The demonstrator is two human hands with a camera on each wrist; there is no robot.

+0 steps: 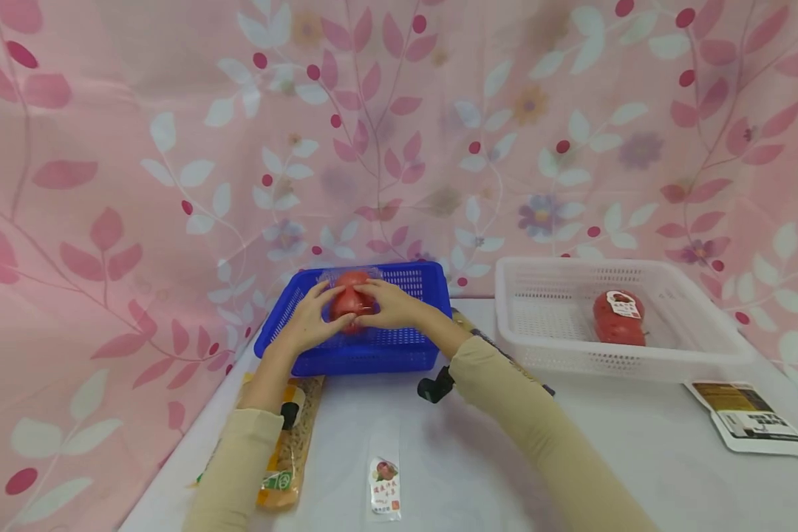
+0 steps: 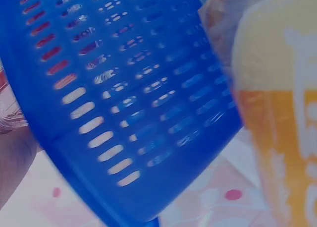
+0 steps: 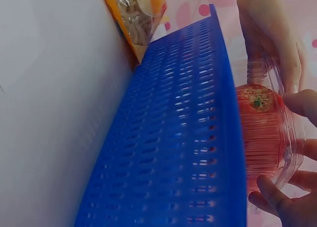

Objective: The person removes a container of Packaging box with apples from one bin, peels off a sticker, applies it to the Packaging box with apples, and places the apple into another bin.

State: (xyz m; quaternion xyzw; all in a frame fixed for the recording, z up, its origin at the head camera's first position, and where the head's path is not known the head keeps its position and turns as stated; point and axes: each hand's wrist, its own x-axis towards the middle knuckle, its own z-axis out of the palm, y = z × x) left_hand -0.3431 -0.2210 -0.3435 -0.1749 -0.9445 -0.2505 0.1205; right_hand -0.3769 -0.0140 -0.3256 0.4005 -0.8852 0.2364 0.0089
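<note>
Both hands hold a clear plastic box (image 3: 292,160) with red tomatoes (image 1: 352,299) in it, inside the blue basket (image 1: 366,362). My left hand (image 1: 309,321) grips the box's left side and my right hand (image 1: 387,304) its right side, the thumbs close together at the near face. In the right wrist view the left hand (image 3: 277,33) is at the box's far end, and fingers of the right hand (image 3: 297,199) curl round its side. A brown stem scar shows on one tomato (image 3: 256,99). The basket's slotted wall (image 2: 124,88) fills much of the left wrist view.
At the right, a white basket (image 1: 612,362) holds red tomatoes (image 1: 618,318) with a white label. A yellow food bag (image 1: 295,451) lies under my left forearm. A labelled clear strip (image 1: 386,488), a black object (image 1: 435,386) and a flat white-and-brown pouch (image 1: 754,420) lie on the table.
</note>
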